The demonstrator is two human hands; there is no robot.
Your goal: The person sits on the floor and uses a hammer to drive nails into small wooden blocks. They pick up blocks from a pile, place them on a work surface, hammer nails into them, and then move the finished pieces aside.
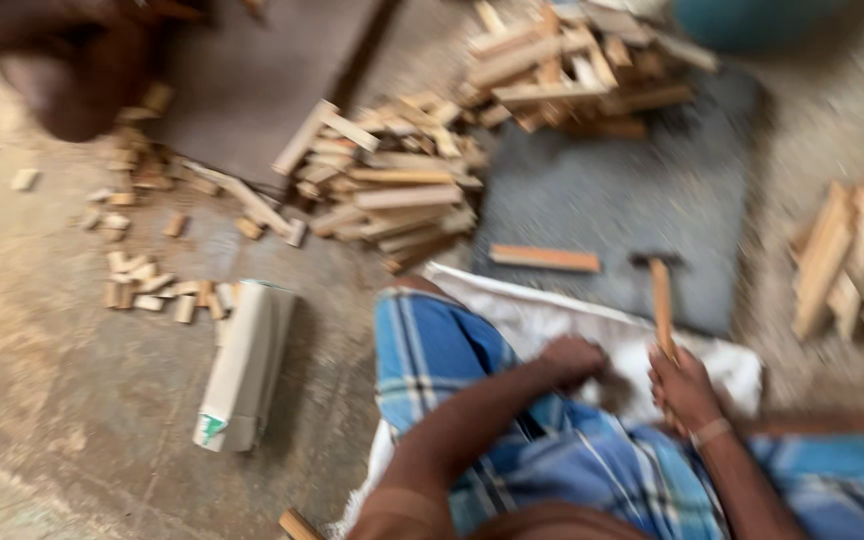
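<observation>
Just beyond the right hand's (687, 388) curled fingers, a hammer with a pale wooden handle and dark metal head (660, 295) stands up out of the grip, its head resting on the flat grey stone slab (612, 200). The fingers are wrapped around the lower end of the handle. A single flat orange-brown wooden strip (545, 258) lies on the slab, to the left of the hammer head and well ahead of both hands.

The left hand (572, 360) is bunched into a loose fist just beside the right hand, over a white cloth (552, 325); blur hides whether its fingers hold anything. Below the fingers lies the blue checked cloth (452, 350) over the person's legs.

Farther from the fingers, heaps of short pale wooden offcuts (392, 185) sit at the slab's far and left edges. A rolled pale paper bundle (244, 365) lies well to the left of the left hand on the dusty floor (42, 380).
</observation>
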